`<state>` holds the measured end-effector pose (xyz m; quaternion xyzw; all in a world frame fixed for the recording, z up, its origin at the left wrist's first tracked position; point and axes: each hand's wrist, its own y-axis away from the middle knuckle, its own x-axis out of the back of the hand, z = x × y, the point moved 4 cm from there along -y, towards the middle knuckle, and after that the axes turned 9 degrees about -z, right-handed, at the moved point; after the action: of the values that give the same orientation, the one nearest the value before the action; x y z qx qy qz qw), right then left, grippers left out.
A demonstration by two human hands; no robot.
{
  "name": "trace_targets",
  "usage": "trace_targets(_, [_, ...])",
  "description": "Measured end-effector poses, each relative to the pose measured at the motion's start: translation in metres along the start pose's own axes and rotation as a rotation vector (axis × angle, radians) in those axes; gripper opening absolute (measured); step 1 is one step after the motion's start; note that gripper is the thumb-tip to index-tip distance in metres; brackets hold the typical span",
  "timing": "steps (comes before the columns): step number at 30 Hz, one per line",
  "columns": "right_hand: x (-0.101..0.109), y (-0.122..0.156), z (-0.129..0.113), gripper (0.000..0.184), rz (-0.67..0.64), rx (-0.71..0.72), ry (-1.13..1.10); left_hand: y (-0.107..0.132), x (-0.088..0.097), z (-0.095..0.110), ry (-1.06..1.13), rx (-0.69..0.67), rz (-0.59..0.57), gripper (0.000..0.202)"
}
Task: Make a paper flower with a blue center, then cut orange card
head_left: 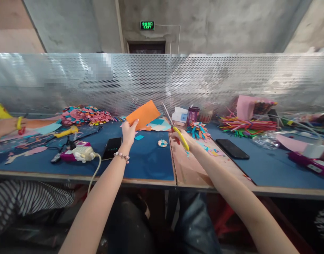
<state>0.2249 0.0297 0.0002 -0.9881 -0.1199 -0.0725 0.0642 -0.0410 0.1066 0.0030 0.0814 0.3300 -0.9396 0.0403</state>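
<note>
- And here's the orange sheet (146, 113), held up at a slant above the table, reaching forward and right from the left hand's grip!
- The left hand (128, 133) has it pinched at its near left corner, thumb on top, a beaded bracelet (122, 156) round the wrist.
- Over to the right hand (190, 138): fingers wrapped about the yellow-handled scissors (183, 140), blades angled up and away, tips near the sheet's right edge. Whether those blades are parted, there's no telling.
- Between the two grips, nearer the person, sits one small paper flower (162, 143); a blue paper scrap (139, 137) lies just right of the left hand.
- Behind that, between the hands, blue and pale sheets (162, 124) lie partly under the raised orange one.
- Just beyond the right hand, an orange-and-blue fringed cluster (197, 129), and past it a purple jar (193, 115).
- Left of the left grip, a lit phone (112, 148); farther left, a power strip (81, 153) and, beyond, a heap of colourful paper flowers (85, 115).
- Right of the right grip, a dark phone (232, 148), with bundled coloured stems (249, 124) behind it.
- Far left, another person's arm (3, 130) wears a yellow wristband.
</note>
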Motion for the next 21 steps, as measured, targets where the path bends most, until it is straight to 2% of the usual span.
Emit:
trace_targets(4, [-0.005,0.001,0.008,0.029,0.028,-0.049,0.120,0.003,-0.004,0.002,-0.006,0.020,-0.001,0.045])
trace_targets(10, [-0.005,0.007,0.006,0.029,0.053,-0.070,0.248,0.006,-0.010,0.001,0.025,0.058,-0.027,0.044])
trace_targets(21, [-0.004,0.010,0.000,0.030,0.062,-0.061,0.336,0.010,-0.017,-0.003,0.120,0.146,-0.106,0.042])
